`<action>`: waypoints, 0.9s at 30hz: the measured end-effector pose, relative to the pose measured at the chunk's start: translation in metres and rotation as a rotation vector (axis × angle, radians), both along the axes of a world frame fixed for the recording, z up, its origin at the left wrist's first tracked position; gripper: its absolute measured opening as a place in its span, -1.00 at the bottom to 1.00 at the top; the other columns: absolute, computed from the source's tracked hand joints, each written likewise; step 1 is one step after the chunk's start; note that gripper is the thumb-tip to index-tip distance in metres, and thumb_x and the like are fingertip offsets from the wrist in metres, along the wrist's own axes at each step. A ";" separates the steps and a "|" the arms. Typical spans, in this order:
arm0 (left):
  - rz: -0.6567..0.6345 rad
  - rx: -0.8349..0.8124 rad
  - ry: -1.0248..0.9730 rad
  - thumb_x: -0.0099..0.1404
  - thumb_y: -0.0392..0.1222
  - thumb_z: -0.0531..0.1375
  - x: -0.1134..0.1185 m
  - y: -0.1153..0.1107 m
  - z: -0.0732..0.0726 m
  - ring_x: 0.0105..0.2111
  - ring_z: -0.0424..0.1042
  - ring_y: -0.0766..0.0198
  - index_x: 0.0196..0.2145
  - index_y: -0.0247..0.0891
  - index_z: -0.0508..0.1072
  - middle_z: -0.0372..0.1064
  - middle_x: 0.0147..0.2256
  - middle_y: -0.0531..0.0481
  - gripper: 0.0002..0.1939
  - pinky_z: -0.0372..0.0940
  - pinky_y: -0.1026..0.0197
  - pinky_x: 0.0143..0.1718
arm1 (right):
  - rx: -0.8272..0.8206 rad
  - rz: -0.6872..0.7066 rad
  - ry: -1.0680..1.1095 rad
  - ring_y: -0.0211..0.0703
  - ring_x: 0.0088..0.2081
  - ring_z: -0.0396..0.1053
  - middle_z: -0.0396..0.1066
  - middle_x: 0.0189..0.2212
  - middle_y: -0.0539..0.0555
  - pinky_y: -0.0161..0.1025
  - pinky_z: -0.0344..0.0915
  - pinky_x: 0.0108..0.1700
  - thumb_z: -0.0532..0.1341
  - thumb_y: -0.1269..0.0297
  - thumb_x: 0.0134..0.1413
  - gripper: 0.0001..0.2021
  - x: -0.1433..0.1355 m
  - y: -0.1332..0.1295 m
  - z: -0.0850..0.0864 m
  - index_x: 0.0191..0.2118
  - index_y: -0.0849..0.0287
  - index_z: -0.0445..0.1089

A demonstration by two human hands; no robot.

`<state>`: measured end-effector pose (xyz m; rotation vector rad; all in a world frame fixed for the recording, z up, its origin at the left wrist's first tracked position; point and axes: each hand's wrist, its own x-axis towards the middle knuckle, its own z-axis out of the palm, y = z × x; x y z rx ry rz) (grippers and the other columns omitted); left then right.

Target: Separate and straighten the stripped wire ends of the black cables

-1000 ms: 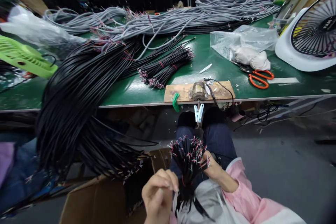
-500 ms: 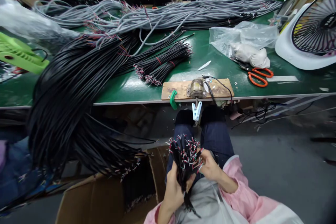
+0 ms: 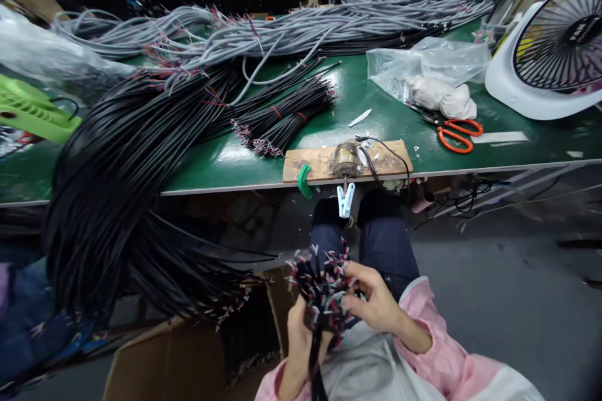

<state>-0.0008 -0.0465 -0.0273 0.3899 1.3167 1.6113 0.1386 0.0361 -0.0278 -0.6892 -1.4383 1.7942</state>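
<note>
Above my lap I hold a bundle of black cables (image 3: 324, 301), its stripped ends fanned upward with red, white and a little green wire showing. My left hand (image 3: 301, 338) is closed around the bundle from the left and below. On the other side, my right hand (image 3: 374, 297) has its thumb and fingers curled on the right edge of the fanned ends. Motion blur smears the wire tips, so I cannot tell which cables the fingertips grip. Beyond the bundle, a light blue clip (image 3: 345, 200) sits on the shaft of a small motor (image 3: 347, 160) fixed to a wooden board (image 3: 301, 160).
Long black cables (image 3: 117, 156) spill over the green table's edge (image 3: 226, 187) at left, above a cardboard box (image 3: 160, 357). Grey cables (image 3: 291, 31) lie along the back. Tied black bundles (image 3: 286, 116), orange-handled scissors (image 3: 458, 135), a plastic bag (image 3: 423, 66) and a fan (image 3: 555, 56) rest on the table.
The bundle has moved slightly left and its ends have spread and blurred. My right hand has shifted a little left and up against the wire ends. The view has turned slightly.
</note>
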 end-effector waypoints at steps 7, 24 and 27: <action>0.381 0.508 -0.461 0.02 -0.24 0.19 -0.069 0.022 0.044 -0.65 0.33 0.51 -0.11 -0.28 0.31 0.21 -0.55 0.25 -0.59 0.33 0.43 -0.48 | -0.196 -0.167 0.042 -0.24 -0.43 0.35 0.53 -0.26 0.15 -0.33 0.32 -0.46 0.27 -0.03 0.23 -0.60 0.015 0.018 -0.003 0.01 0.17 0.45; 0.290 0.509 -0.872 0.08 -0.37 0.17 -0.082 0.024 0.024 -0.55 0.46 0.45 -0.06 -0.21 0.12 0.27 -0.49 0.27 -0.53 0.39 0.41 -0.38 | -0.149 -0.085 -0.161 -0.23 -0.42 0.43 0.49 -0.44 0.06 -0.31 0.32 -0.38 0.28 0.05 0.22 -0.71 0.004 0.011 -0.015 -0.19 0.21 0.55; 0.289 0.472 -0.900 0.08 -0.40 0.18 -0.083 0.025 0.021 -0.54 0.46 0.45 -0.06 -0.21 0.12 0.26 -0.49 0.26 -0.53 0.39 0.42 -0.37 | -0.121 -0.036 -0.209 -0.26 -0.44 0.38 0.47 -0.44 0.04 -0.34 0.28 -0.40 0.28 0.14 0.22 -0.76 0.000 0.009 -0.018 -0.20 0.22 0.55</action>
